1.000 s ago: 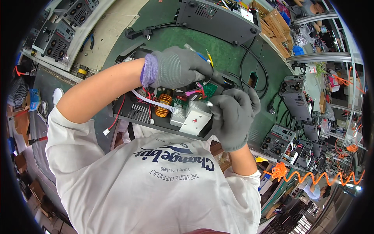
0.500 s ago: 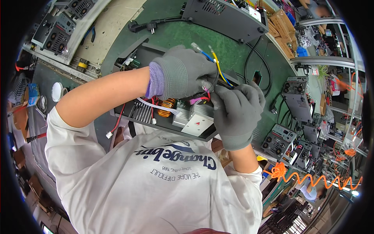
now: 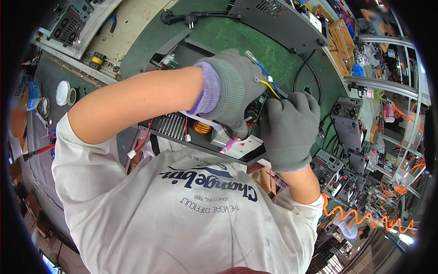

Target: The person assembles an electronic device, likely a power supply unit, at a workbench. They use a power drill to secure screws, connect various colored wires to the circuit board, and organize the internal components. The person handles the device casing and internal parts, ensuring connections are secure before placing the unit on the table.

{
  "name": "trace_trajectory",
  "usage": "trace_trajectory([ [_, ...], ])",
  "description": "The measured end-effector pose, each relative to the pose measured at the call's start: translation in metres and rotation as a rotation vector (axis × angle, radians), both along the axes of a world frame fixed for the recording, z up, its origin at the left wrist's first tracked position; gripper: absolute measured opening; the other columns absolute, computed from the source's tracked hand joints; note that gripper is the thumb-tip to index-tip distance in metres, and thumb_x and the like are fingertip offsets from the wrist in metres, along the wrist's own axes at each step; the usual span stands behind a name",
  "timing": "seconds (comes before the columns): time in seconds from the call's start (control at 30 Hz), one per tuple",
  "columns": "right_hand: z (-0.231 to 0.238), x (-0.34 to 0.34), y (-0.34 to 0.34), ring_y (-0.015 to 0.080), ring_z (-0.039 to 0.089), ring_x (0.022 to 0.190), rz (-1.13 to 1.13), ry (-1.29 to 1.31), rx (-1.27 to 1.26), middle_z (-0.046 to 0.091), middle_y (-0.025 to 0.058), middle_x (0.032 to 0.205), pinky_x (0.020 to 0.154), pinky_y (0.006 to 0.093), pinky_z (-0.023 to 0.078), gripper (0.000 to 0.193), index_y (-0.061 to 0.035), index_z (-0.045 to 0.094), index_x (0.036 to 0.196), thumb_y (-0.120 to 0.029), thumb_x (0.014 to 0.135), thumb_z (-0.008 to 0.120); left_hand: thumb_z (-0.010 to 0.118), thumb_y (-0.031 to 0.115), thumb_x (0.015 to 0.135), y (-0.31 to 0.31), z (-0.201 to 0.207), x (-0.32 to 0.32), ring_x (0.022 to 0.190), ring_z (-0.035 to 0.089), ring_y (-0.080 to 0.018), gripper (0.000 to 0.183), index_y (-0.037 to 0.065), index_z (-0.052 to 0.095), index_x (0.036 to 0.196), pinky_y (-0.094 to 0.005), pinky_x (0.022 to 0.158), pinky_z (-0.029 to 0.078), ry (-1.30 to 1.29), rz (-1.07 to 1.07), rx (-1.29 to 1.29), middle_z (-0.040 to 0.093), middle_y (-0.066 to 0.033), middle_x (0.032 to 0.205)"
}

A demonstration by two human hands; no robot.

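At frame centre, our left hand (image 3: 235,91) and right hand (image 3: 288,128), both gloved, close on the blue and yellow wires (image 3: 269,84) above the open chassis (image 3: 182,132). We judge a hard tug could pull a connector loose. Our left forearm hides much of the board; 1 closed grey unit (image 3: 278,20) crowds the upper edge.

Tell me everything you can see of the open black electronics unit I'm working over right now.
The open black electronics unit lies flat on the green mat, cover off. Inside show a ribbed grey heat sink, a copper-wound coil, a white block and white, red, pink, yellow and blue wires. Both gloved hands, left hand and right hand, press into its middle, hiding it. A red lead with a white plug hangs off its near edge.
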State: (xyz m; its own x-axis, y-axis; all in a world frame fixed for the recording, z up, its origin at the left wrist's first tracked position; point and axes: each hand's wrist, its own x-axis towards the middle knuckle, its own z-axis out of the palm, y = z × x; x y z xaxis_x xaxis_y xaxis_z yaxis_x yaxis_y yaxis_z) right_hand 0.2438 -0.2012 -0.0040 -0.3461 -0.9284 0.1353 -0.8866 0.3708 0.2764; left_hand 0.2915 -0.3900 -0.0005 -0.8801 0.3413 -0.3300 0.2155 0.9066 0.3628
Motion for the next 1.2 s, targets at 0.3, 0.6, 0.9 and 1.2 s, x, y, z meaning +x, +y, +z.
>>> trace_trajectory([
  [0.3,-0.001,0.001,-0.009,0.0293,0.062,0.091,-0.003,0.026,0.013,0.065,0.0099,0.076,0.092,0.0496,0.049,0.01,-0.004,0.066,0.077,-0.011,0.071,0.069,0.08,0.069,0.066,-0.001,-0.006,-0.001,0.106,0.066,-0.0305,0.081,0.005,0.07,0.113,-0.0413,0.096,0.05,0.004,-0.036,-0.035,0.069,-0.0144,0.109],
  [0.6,0.004,0.002,-0.006,0.0307,0.063,0.085,0.049,-0.055,-0.066,0.064,0.01,0.074,0.087,0.0502,0.048,0.012,-0.0048,0.067,0.08,-0.012,0.073,0.072,0.08,0.069,0.066,-0.001,-0.01,0.0,0.108,0.066,-0.0286,0.08,0.006,0.07,0.115,-0.0407,0.099,0.047,-0.007,-0.058,-0.004,0.069,-0.0126,0.111],
  [0.9,-0.001,0.011,-0.013,0.03,0.064,0.087,-0.026,-0.044,-0.005,0.065,0.0103,0.072,0.088,0.0501,0.048,0.013,-0.0052,0.068,0.076,-0.015,0.069,0.074,0.083,0.063,0.064,0.001,-0.009,0.004,0.103,0.068,-0.0283,0.074,0.007,0.072,0.111,-0.0404,0.097,0.047,-0.01,-0.039,0.05,0.071,-0.0123,0.104],
  [1.2,0.002,0.006,-0.012,0.0301,0.063,0.094,-0.133,-0.085,0.002,0.068,0.0106,0.085,0.088,0.0466,0.048,0.02,-0.0055,0.07,0.091,-0.014,0.073,0.071,0.083,0.065,0.062,-0.007,-0.016,-0.002,0.106,0.067,-0.0304,0.085,0.002,0.068,0.116,-0.0411,0.099,0.047,-0.04,-0.009,0.106,0.07,-0.0163,0.11],
])
